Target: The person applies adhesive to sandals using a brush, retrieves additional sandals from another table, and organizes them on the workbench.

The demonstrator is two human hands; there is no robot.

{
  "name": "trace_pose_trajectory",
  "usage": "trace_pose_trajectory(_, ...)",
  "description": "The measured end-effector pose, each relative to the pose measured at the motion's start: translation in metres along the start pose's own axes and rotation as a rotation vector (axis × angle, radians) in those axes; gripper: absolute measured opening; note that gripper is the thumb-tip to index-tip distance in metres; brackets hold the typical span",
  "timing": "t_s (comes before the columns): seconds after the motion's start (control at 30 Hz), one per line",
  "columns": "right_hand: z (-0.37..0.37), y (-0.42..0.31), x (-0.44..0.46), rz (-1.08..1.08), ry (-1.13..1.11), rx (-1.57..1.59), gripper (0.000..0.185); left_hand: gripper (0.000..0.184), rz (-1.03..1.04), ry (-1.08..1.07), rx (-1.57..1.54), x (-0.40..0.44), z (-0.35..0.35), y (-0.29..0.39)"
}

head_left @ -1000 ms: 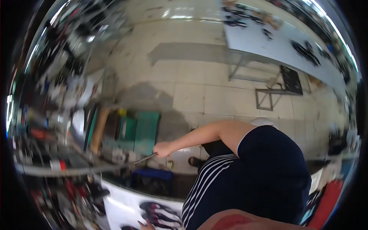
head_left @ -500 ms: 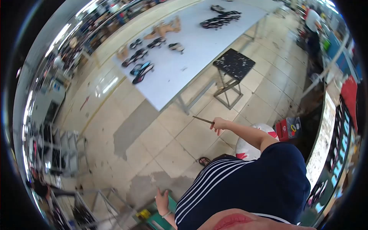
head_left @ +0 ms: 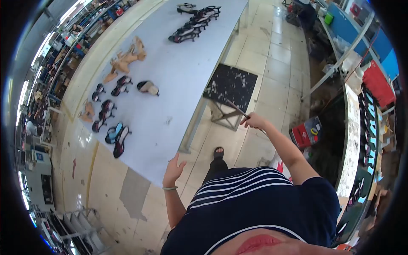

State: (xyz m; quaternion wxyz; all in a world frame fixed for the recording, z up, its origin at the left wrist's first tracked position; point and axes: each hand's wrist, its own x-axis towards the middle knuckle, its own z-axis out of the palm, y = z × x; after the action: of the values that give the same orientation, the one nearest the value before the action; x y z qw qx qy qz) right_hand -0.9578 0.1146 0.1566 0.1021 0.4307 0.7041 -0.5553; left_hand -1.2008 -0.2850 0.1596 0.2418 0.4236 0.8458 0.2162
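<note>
My right hand (head_left: 256, 122) is closed around a thin dark stick (head_left: 236, 108), which points up and left over the near edge of a black-topped stool (head_left: 233, 83). What kind of tool the stick is, I cannot make out. My left hand (head_left: 173, 171) holds nothing, its fingers stretched out beside the near edge of a long white table (head_left: 165, 123); whether it touches the edge, I cannot tell. On that table stand heeled sandals (head_left: 121, 142), a single beige-soled shoe (head_left: 148, 88), tan foot-shaped forms (head_left: 127, 58) and a row of dark heeled shoes (head_left: 195, 24).
To my right runs a bench (head_left: 351, 140) with shoe parts alongside. A red box (head_left: 301, 135) sits low beside it, near a red-and-white sack (head_left: 278, 163). Metal racks (head_left: 80, 229) stand at lower left. Another person (head_left: 304, 10) is at the far right.
The view has turned and come closer to the table and stool. My left hand has risen from low beside my body to the table edge. My right hand still holds the stick.
</note>
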Motion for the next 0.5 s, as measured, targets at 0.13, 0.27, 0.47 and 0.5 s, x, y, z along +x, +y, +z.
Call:
trace_pose_trajectory(0.13, -0.077, 0.018, 0.051, 0.101, 0.059, 0.322, 0.029, 0.049, -0.046, 0.027, -0.331, 0.159, -0.022, 0.063)
trace_pose_trajectory(0.27, -0.173, 0.038, 0.057, 0.152, 0.157, 0.449, 0.033, 0.044, 0.045, -0.005, -0.741, 0.301, 0.015, 0.08)
trace_pose_trajectory(0.47, -0.344, 0.105, 0.115, 0.238, 0.177, 0.654, 0.045, 0.054, -0.163, 0.07, -1.025, 0.484, 0.025, 0.17)
trace_pose_trajectory(0.5, -0.375, 0.115, 0.135, 0.244, 0.162, 0.677, 0.046, 0.053, -0.15, 0.113, -1.05, 0.506, 0.033, 0.184)
